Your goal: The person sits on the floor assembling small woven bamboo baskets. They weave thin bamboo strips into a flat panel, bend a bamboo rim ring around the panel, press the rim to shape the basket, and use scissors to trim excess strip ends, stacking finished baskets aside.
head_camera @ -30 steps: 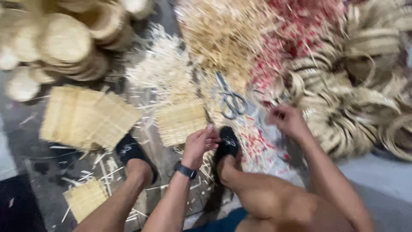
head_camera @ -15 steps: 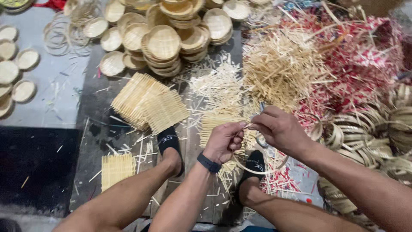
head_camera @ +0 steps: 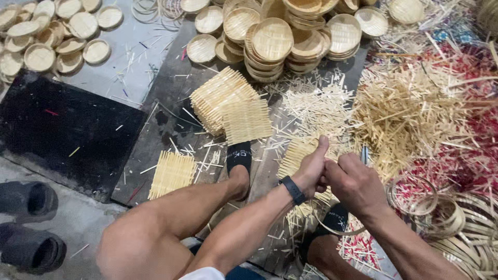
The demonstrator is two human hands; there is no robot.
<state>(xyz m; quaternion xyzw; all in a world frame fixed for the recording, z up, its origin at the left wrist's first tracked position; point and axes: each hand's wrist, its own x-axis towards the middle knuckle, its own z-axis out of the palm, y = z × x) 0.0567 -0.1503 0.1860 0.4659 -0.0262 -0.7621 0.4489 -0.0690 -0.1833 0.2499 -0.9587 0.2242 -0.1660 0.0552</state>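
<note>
My left hand (head_camera: 311,168), a black band on its wrist, is closed with the thumb up on a square woven bamboo mat (head_camera: 293,153). My right hand (head_camera: 354,184) presses against it, fingers closed. A thin bamboo hoop (head_camera: 326,228) curves out below my right hand, around my sandalled foot (head_camera: 334,218). A grey-blue scissors handle (head_camera: 364,154) shows just past the right knuckles; whether it is held I cannot tell. My other foot (head_camera: 238,161) rests on the dark board (head_camera: 166,103).
A fanned stack of woven mats (head_camera: 228,103) lies ahead, and a single mat (head_camera: 171,173) to the left. Stacked round bamboo trays (head_camera: 272,39) fill the top. Loose bamboo sticks (head_camera: 410,111) and red trimmings (head_camera: 467,135) spread right, with hoops (head_camera: 451,218) below. Dark sandals (head_camera: 28,199) sit far left.
My right hand came in from the pile on the right and met my left hand over the mat. The view swung left, bringing the tray stacks and the black floor mat into sight.
</note>
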